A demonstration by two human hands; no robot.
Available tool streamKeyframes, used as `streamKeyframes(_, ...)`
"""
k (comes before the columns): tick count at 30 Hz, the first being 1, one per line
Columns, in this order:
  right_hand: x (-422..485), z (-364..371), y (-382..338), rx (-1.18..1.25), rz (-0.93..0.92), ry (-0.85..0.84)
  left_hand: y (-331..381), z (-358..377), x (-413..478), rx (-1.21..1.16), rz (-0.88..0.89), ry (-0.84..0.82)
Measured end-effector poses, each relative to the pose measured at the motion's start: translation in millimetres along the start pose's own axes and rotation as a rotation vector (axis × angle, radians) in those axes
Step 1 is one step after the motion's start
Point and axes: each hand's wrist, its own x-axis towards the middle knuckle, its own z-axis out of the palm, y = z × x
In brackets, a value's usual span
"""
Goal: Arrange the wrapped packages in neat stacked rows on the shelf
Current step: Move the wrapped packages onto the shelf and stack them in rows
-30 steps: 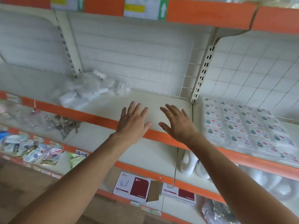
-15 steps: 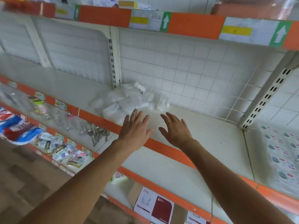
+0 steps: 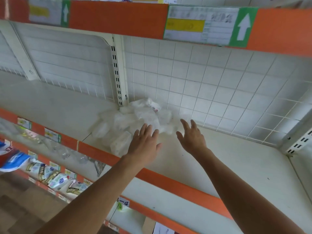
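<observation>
Nearer now at twelve o'clock, the wrapped packages (image 3: 135,118) are being reached by left hand (image 3: 143,146) and right hand (image 3: 192,138), fingers released, empty.

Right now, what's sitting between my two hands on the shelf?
In the head view, mostly bare shelf lies between the left hand and right hand; only the pile of wrapped packages edges in at the gap's far end.

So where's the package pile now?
Head view, centre: package pile lies on the shelf beside the slotted upright, just beyond the left hand and right hand.
</observation>
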Motion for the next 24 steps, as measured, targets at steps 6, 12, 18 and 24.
streamKeyframes(6, 14, 17, -11, 0.083, 0.047, 0.094, -19, 8, 25, -0.036, 0.096, 0.029)
streamKeyframes(12, 9, 25, -23, 0.157, 0.123, 0.175, -22, 6, 45, -0.078, 0.122, 0.06)
streamKeyframes(18, 1, 20, -25, 0.203, 0.235, 0.108, -20, 3, 69, -0.16, 0.037, 0.116)
streamKeyframes(24, -20, 5, -16, 0.25, 0.306, 0.164, -20, 8, 69, -0.422, 0.181, 0.174)
